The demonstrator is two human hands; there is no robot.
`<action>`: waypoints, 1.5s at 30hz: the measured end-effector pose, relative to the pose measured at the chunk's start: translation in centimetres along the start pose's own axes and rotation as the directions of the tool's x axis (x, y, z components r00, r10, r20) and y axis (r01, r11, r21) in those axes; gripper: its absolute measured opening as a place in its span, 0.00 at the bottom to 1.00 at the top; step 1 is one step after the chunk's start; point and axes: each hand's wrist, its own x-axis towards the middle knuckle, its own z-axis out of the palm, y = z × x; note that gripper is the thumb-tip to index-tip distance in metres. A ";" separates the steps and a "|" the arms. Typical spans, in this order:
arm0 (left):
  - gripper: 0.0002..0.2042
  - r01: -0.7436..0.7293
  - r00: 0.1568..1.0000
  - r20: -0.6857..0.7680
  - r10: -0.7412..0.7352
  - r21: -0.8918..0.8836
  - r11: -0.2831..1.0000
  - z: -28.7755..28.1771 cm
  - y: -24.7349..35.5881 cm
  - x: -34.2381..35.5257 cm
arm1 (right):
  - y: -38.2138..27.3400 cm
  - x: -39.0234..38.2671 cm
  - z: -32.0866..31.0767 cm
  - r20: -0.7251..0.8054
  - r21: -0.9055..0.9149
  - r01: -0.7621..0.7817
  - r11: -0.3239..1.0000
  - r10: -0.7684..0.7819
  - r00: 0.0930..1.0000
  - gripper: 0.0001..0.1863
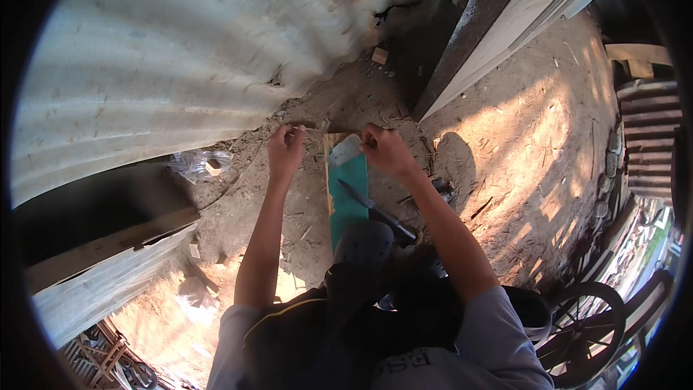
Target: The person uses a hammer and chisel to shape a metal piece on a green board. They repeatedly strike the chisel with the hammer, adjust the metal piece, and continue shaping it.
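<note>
Lying between the forearms: a long, narrow wooden plank painted teal green [348, 213], bare wood showing along its left edge; it runs lengthwise away from the person over brown, litter-strewn dirt ground [299, 220].
Plank's far end: a flat, pale grey piece with rounded corners [345, 150] lies over the green paint.
Left hand [286, 146]: raised to the left of the plank's far end and apart from it, fingers curled, thumb near the fingertips; whether they are clamped on anything is too small to tell.
Right hand [386, 152]: at the right edge of the pale grey piece, fingers bent in together, tips touching it or just beside it; I cannot tell whether they clamp it.
Gap between hands: they stand apart, with the plank's far end between them.
Knife: a dark-bladed knife with a black handle [359, 197] slants across the plank, tip toward the far left, handle reaching past the right edge.
Foot: a grey, perforated clog [359, 247] covers part of the plank's near end, beside the knife handle.
Upper left: a pale, stained corrugated metal sheet [180, 50], with crumpled clear plastic [196, 164] near its foot.
Lower right: a black spoked wheel [619, 332].
</note>
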 end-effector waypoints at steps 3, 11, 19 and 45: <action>0.15 -0.042 0.999 0.030 0.042 0.020 0.999 -0.3 -1.2 -0.6 | 2.1 1.2 -1.2 -0.307 -0.075 -0.104 0.992 0.076 0.949 0.08; 0.13 0.033 0.995 0.096 -0.024 -0.090 0.995 -0.8 -0.3 -1.8 | -2.8 -2.6 1.1 -0.020 0.261 -0.030 0.965 0.036 0.999 0.09; 0.10 0.065 0.965 0.260 -0.002 -0.230 0.971 -0.2 0.7 -5.8 | -2.6 -3.9 1.0 0.458 0.420 -0.326 0.847 0.112 0.882 0.13; 0.14 -0.131 0.965 0.238 0.113 0.061 0.989 0.5 6.9 -4.0 | 5.2 -19.2 -2.5 0.235 -0.288 0.290 0.913 -0.227 0.945 0.22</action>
